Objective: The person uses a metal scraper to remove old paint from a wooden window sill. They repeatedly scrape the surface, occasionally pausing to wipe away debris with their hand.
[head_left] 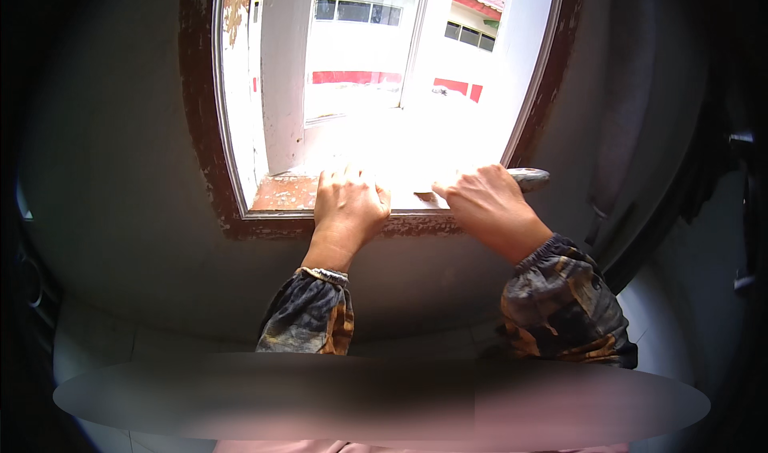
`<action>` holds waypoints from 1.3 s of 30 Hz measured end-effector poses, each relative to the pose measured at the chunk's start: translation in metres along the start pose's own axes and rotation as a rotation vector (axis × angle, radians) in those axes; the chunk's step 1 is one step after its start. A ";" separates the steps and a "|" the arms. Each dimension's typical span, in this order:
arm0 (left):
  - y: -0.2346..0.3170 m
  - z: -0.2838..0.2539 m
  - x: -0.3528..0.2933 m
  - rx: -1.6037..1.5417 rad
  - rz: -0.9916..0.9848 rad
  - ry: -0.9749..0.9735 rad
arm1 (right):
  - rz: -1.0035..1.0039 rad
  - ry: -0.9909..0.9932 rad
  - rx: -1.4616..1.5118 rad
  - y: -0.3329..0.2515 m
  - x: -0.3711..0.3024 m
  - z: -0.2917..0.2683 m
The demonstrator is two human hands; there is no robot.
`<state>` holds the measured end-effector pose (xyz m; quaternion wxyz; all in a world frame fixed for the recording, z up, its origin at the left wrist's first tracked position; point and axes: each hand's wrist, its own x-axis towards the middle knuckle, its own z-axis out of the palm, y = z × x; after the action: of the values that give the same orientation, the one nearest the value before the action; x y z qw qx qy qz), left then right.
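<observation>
My left hand rests on the window sill, knuckles up and fingers curled downward. Glare and the back of the hand hide its fingertips and anything under them. To its right, my right hand is closed around a scraper-like tool, whose rounded, paint-smeared handle sticks out on the right. The tool's working end is mostly lost in bright light; a small dark patch shows on the sill left of that hand. Worn white and reddish-brown paint covers the sill.
A chipped brown and white window frame surrounds the opening. A white casement stands at its left side. Outside is a white building with a red stripe. Grey wall lies around the window, with a tiled floor below.
</observation>
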<state>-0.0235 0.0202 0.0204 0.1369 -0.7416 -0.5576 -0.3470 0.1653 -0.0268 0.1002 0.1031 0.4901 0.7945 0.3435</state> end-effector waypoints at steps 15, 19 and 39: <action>-0.005 0.009 -0.001 0.012 0.039 0.073 | -0.214 0.297 -0.073 0.008 0.005 -0.009; -0.005 0.011 -0.001 0.007 0.045 0.094 | -0.218 0.201 -0.231 0.008 0.001 -0.009; -0.006 0.009 -0.001 0.005 0.080 0.145 | -0.280 0.420 -0.261 0.010 0.020 0.015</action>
<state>-0.0255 0.0268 0.0120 0.1927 -0.7357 -0.5170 -0.3928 0.1696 -0.0001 0.0986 0.0450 0.2762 0.8075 0.5193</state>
